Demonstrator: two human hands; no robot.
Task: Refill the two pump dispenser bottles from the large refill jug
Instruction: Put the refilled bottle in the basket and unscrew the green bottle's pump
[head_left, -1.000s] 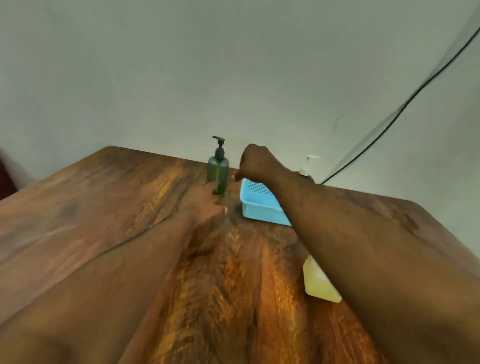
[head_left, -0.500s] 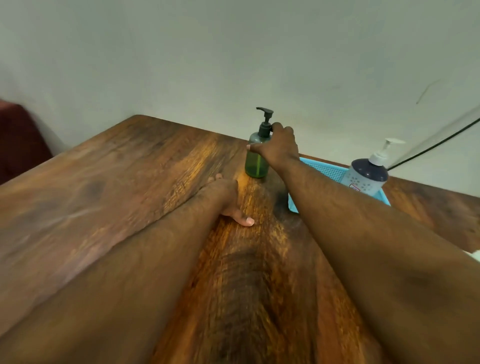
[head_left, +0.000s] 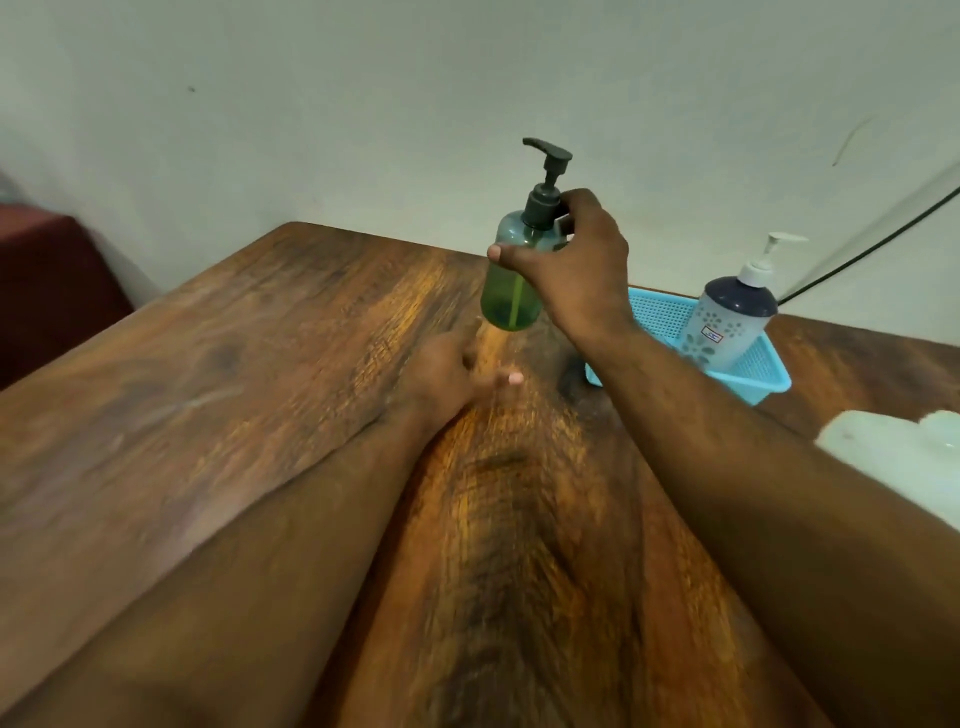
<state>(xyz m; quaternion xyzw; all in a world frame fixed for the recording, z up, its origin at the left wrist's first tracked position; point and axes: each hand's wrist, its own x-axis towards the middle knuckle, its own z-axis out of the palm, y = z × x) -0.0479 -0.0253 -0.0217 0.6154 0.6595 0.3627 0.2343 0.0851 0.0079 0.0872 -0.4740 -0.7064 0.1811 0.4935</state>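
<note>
My right hand grips a green translucent pump bottle with a dark pump near its shoulder and holds it in the air above the wooden table. A little green liquid sits in its lower part. My left hand lies below it, fingers stretched out, blurred, low over the tabletop. A white bottle with a dark blue collar and white pump leans inside a light blue basket at the right. The pale refill jug shows only partly at the right edge, behind my right forearm.
A pale wall stands behind the table's far edge. A black cable runs down the wall at the right. Something dark red stands off the table's left side.
My right hand closed on the green bottle and lifted it off the table. My left hand slid slightly forward below it. The view swung right, bringing the jug in.
</note>
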